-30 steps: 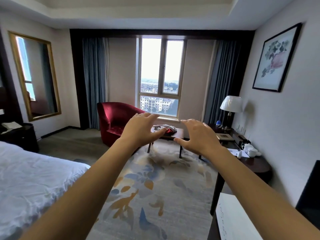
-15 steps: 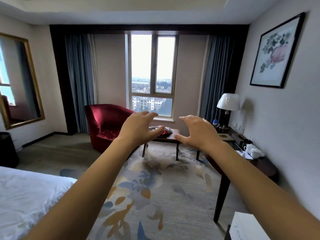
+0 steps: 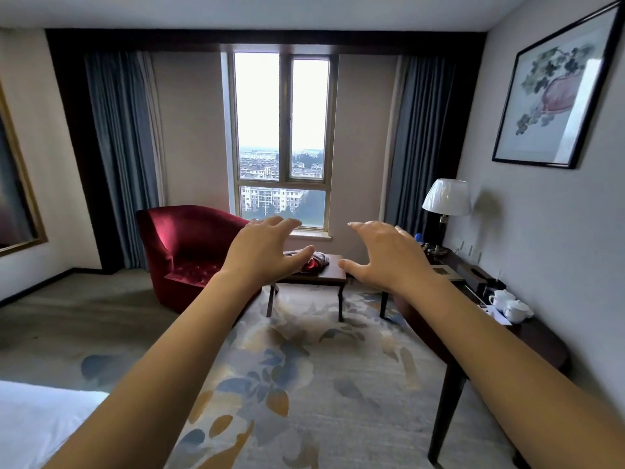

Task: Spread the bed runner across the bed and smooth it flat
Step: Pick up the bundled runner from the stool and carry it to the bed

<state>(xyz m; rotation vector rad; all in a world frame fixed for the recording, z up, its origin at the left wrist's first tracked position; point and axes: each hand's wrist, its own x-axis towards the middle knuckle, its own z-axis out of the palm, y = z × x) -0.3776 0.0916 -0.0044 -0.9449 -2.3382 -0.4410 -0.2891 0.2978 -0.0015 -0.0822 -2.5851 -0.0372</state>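
Both arms are stretched toward the small table below the window. The left hand and right hand hover in front of it, fingers spread and lightly curved, holding nothing. A red and pale bundle of cloth lies on that table; I cannot tell whether it is the runner. The bed is well apart from the table, nearer and to its left.

You have a deep red armchair at centre left, grey-blue curtains by the window, a beige carpet patterned with blue and orange leaves, and white bedding at lower left.
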